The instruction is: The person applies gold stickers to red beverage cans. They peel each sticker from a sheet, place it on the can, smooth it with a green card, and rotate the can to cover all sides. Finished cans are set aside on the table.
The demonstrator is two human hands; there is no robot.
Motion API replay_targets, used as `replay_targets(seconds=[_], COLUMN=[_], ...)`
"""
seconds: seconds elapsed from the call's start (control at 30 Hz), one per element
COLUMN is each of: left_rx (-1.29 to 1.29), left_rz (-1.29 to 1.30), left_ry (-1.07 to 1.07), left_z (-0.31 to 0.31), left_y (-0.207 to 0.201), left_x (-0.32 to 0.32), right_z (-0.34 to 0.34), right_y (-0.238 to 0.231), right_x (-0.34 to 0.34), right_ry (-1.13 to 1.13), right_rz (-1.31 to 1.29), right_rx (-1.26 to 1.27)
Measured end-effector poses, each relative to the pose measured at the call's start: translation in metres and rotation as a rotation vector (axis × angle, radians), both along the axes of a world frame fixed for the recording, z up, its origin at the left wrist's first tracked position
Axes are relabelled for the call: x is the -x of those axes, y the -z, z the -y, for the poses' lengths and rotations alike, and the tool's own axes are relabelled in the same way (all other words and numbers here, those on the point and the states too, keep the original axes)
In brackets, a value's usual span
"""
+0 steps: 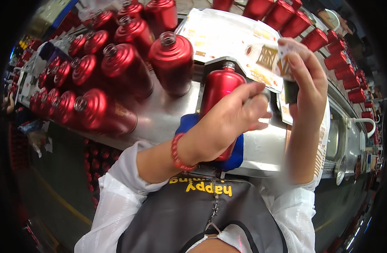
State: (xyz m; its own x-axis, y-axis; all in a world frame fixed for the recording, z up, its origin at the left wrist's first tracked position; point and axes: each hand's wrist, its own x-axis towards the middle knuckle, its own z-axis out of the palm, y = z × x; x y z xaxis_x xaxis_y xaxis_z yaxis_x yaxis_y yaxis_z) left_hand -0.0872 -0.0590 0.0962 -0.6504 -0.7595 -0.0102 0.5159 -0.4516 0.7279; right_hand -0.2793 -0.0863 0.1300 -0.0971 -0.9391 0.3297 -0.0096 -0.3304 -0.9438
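Note:
A glossy red bottle (227, 80) with a bare threaded glass neck lies tilted on a blue cloth pad (187, 123) in front of me. My left hand (231, 120), with a red bead bracelet at the wrist, is over the bottle; its fingers are stretched out, apart and blurred. Raised at the right, my right hand (307, 76) pinches a small white decal piece (285, 63) with gold print. A small dark strip (291, 92) shows below those fingers; I cannot make out what it is.
White decal sheets (227, 29) with gold and red prints lie behind the bottle. Red bottles (172, 63) crowd the metal table (159, 114) at the left. More red bottles (294, 25) line the far right. A metal basin (334, 135) and a white curved pipe (366, 122) stand at the right.

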Motion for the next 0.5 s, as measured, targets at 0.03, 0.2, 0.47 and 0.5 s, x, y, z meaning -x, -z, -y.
replay_targets(seconds=[0.03,0.2,0.47,0.5], left_rx=[-0.091,0.226,1.66,1.684], left_rz=[-0.172,-0.036,0.84,0.867], left_ry=[0.031,-0.167,-0.665,-0.649], left_z=[0.005,0.017,0.014,0.013], left_y=[0.0,0.013,-0.029,-0.033], left_x=[0.005,0.005,-0.019,-0.02], right_z=[-0.013,-0.057,-0.065,-0.063], right_y=[0.003,0.027,-0.04,-0.044], right_x=[-0.006,-0.007,-0.018,-0.023], right_ry=[-0.005,0.029,0.034,0.051], right_rz=[0.015,-0.075,-1.108,-1.129], right_rx=[0.043,0.107,0.582,0.626])
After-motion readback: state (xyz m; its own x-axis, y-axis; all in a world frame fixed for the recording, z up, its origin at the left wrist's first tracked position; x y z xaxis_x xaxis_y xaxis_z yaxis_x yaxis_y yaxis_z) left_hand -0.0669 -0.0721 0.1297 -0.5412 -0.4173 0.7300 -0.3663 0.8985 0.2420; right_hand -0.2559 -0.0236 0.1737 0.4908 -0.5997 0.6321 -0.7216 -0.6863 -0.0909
